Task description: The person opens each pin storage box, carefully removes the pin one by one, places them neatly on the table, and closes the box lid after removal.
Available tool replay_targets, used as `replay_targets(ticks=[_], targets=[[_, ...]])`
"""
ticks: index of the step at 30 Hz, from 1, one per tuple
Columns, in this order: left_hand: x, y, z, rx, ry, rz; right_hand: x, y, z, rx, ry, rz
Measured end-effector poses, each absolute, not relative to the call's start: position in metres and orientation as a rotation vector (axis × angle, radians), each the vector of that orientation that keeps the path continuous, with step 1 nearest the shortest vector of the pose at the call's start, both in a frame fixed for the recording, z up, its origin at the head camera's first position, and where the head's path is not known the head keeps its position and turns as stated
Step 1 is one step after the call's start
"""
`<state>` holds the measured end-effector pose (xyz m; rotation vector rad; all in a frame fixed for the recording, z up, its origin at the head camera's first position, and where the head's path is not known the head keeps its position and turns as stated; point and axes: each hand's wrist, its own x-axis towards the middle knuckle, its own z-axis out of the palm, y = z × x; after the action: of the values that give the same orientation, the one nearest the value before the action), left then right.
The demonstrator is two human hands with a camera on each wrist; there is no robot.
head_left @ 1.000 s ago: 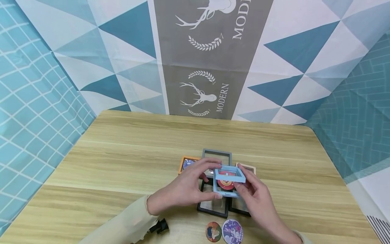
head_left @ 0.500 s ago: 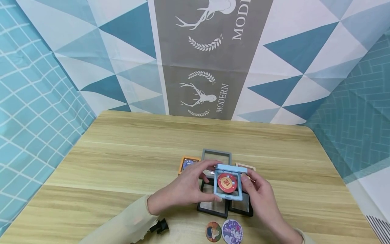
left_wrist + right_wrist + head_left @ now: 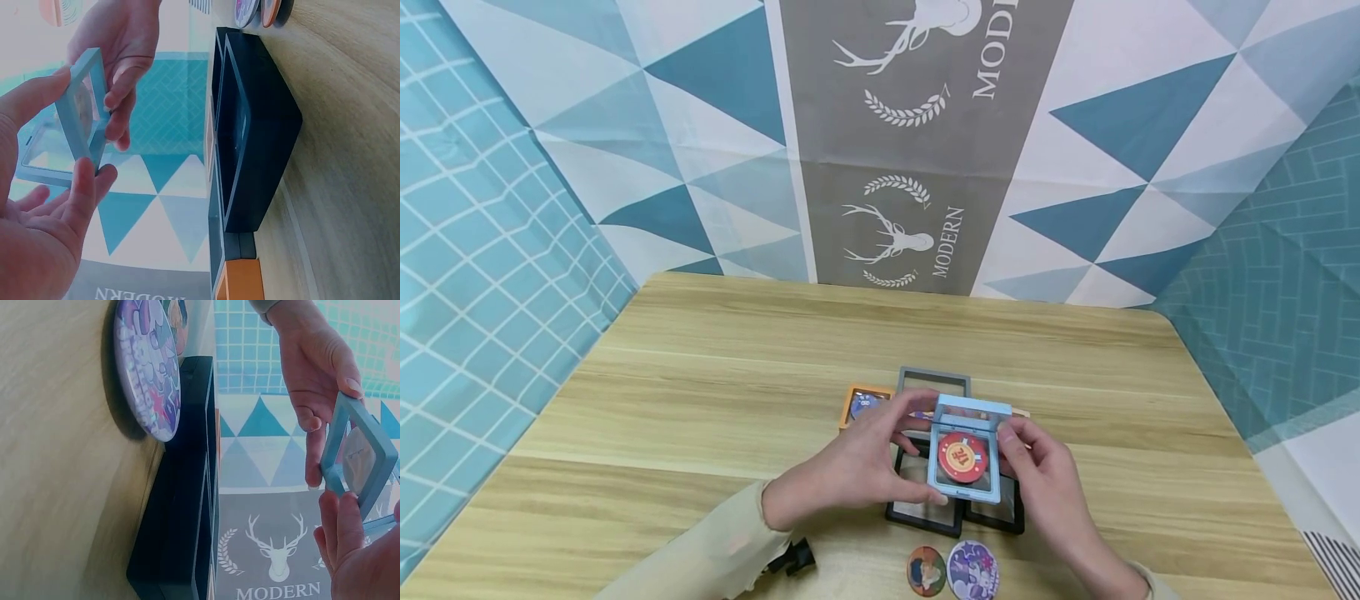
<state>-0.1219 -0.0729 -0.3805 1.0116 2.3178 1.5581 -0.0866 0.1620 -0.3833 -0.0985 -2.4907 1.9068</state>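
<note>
Above the table I hold a light-blue hinged display frame (image 3: 964, 495) between both hands, its lid (image 3: 976, 405) swung up and back. A red round badge (image 3: 962, 457) with a yellow centre lies against the clear film inside. My left hand (image 3: 871, 460) grips the frame's left side, thumb at the lower corner and fingers near the hinge. At the right side, my right hand (image 3: 1047, 479) pinches the frame close to the hinge. The left wrist view shows the frame (image 3: 75, 119) edge-on, with fingers of both hands touching it. The badge's back (image 3: 359, 461) appears pale in the right wrist view.
Below the hands lie two black frames (image 3: 925, 527), a grey frame (image 3: 934, 372), an orange frame (image 3: 845, 410) holding a blue badge and a mostly hidden beige frame. Nearer me are an orange-brown badge (image 3: 926, 572) and a purple badge (image 3: 973, 571). A black object (image 3: 801, 556) sits by the left sleeve.
The lid, earlier partly over the red badge, has swung up and away, leaving the badge in full view. The frame has shifted slightly toward me; my right fingers moved with it.
</note>
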Motion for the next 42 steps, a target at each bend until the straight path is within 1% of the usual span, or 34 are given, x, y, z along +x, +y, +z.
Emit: replay_targets(ticks=[13,19,25,32,35,42], targets=[[-0.12,-0.071,-0.379,0.982,2.273,1.557,-0.089,0.165,-0.384,-0.115,-2.483,1.934],[-0.121,-0.072,-0.38,0.978,2.301,1.533,-0.09,0.168,-0.383,-0.034,-2.5,1.895],[-0.123,-0.073,-0.382,0.964,2.262,1.6,-0.089,0.172,-0.382,0.097,-2.513,1.72],[-0.125,-0.074,-0.383,0.985,2.314,1.593,-0.09,0.172,-0.387,0.39,-2.371,1.333],[-0.125,-0.073,-0.384,1.031,2.372,1.557,-0.089,0.171,-0.39,0.47,-2.392,1.226],[-0.124,-0.069,-0.387,1.12,2.43,1.51,-0.084,0.166,-0.395,0.47,-2.54,1.1]])
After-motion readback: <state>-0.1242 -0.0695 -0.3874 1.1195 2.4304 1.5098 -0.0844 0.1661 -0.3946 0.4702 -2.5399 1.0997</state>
